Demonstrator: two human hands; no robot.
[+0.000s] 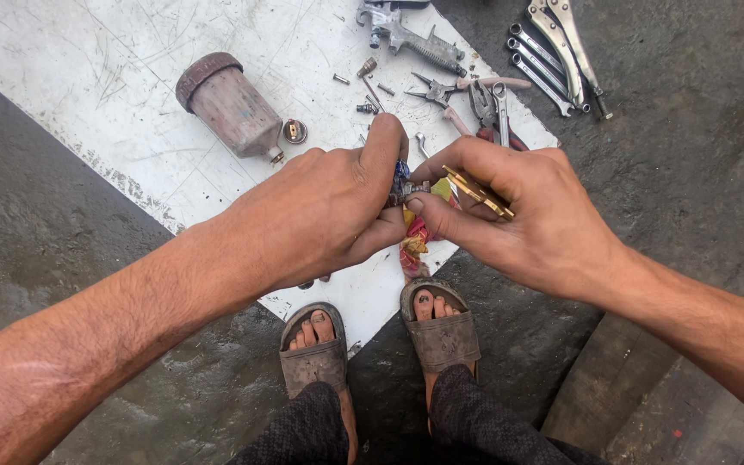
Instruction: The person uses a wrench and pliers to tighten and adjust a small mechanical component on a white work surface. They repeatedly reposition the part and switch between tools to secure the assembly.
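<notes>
Left hand (320, 211): nearest, centre frame, pinching a small metal part (401, 185).
Right hand (510, 207): pinching same part, brass tool (478, 192) under fingers.
Rag (415, 237): hangs below the part.
Cup (230, 105): upper left, on white board (88, 77).
Wrenches (553, 52): upper right.

arms: bare, no sleeves, hairy forearms | left hand (320, 211): no glove, ring or watch, grimy knuckles | right hand (518, 215): bare too, smudged with dirt | feet: worn grey-brown slide sandals (441, 331), toes showing, nails dark with dirt | legs: dark knitted trousers (475, 426) to the ankles
</notes>
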